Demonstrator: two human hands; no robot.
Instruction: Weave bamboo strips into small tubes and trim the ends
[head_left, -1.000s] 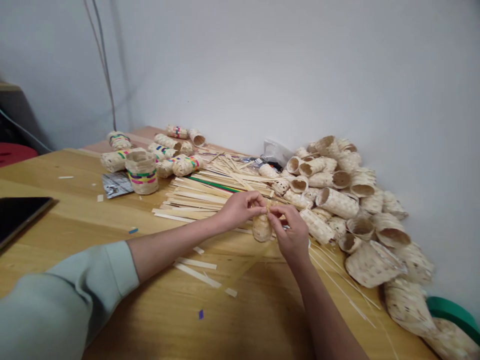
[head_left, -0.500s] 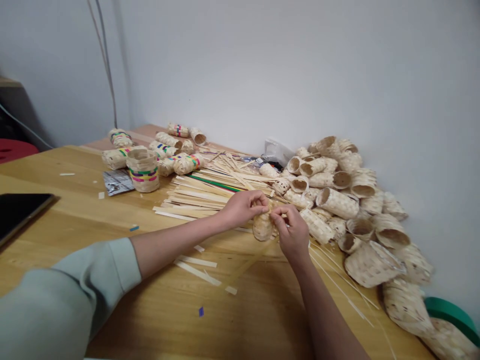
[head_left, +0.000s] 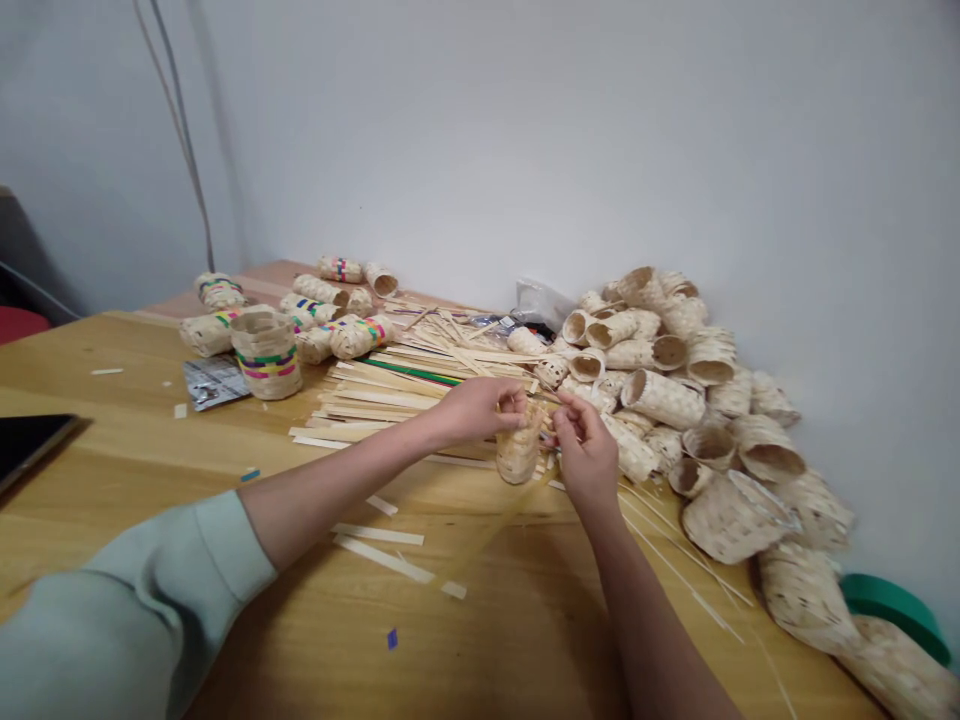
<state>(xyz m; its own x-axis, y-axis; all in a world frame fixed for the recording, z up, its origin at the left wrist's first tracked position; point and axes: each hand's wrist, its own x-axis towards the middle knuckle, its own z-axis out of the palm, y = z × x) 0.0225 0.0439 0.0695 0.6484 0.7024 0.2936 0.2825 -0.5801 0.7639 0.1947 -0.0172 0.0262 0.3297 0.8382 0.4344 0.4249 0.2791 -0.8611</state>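
Observation:
My left hand (head_left: 476,412) grips a small, half-woven bamboo basket (head_left: 517,452) upright, its fingers curled over the top edge. Loose strip ends stick up from the basket's rim. My right hand (head_left: 587,455) is at the basket's right side, with finger and thumb pinched on a thin strip end (head_left: 551,425). The fingers hide part of the rim. Both forearms reach in from the bottom of the view, the left one in a pale green sleeve (head_left: 142,620).
A wooden table (head_left: 480,620) holds a spread of flat bamboo strips (head_left: 390,390) behind my hands. A large heap of woven tubes and baskets (head_left: 660,370) lies against the wall on the right. Colour-banded baskets (head_left: 266,355), a foil packet (head_left: 215,382) and a dark tablet (head_left: 26,445) are on the left.
The view has swung so that the table contents sit further left and lower. My right fingers have shifted up and right of the basket, and the basket stays in my left hand.

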